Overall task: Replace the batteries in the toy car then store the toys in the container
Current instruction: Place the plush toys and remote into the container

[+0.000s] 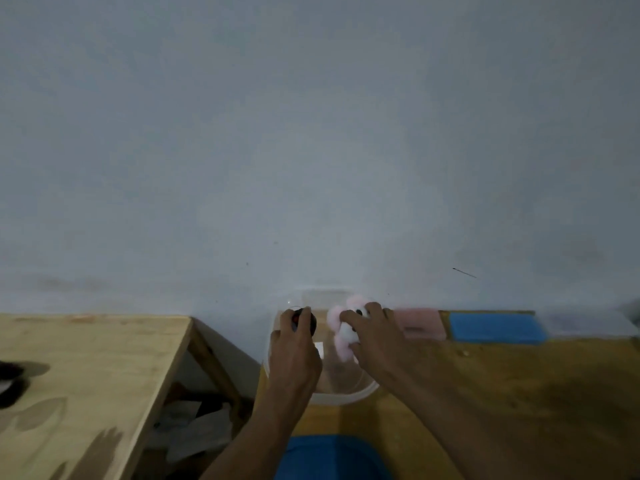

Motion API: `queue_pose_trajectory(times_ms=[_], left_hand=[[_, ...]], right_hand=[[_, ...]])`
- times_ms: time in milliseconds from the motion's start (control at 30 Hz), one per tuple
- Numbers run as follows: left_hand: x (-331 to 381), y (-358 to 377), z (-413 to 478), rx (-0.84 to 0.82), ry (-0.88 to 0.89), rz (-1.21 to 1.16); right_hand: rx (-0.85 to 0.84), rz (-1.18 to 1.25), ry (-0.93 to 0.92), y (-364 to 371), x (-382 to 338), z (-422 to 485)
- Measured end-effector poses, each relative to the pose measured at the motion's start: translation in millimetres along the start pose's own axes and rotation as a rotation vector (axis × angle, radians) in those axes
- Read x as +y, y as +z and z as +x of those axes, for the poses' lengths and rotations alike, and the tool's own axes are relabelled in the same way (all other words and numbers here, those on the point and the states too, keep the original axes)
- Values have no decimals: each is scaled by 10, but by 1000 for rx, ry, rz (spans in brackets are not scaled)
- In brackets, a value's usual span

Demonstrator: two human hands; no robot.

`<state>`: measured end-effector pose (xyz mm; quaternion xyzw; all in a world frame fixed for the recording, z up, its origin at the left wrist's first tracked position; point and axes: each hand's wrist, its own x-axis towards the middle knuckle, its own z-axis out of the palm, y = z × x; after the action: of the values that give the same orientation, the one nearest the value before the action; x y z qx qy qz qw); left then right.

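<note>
1. Left hand (294,355) curls its fingers round a small dark toy car (311,322); right hand (372,336) grips a pink and white plush toy (344,332).
2. Both toys are held over a clear plastic container (346,398), which stands on a wooden table (502,393) near the wall.
3. Just right of the container, a pink box (420,323) and a blue box (495,327) sit side by side against the wall.

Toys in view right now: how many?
2. The small black-and-red toy car is gripped by the left hand; the pink-and-white plush toy by the right hand, both over the clear plastic container. More may be hidden.
</note>
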<state>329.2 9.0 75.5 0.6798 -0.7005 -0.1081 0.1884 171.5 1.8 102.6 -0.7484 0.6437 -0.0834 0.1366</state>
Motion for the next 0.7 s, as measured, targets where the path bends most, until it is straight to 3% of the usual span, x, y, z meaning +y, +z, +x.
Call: queue_pose_trajectory(times_ms=[133, 367, 700], left_hand=[[-147, 145, 124, -65, 42, -14], [-274, 403, 371, -233, -64, 30], [-393, 738, 558, -311, -109, -12]], right_hand=[[-125, -18, 40, 146, -119, 111], [-261, -34, 55, 350, -37, 416], [-316, 19, 75, 719, 116, 729]])
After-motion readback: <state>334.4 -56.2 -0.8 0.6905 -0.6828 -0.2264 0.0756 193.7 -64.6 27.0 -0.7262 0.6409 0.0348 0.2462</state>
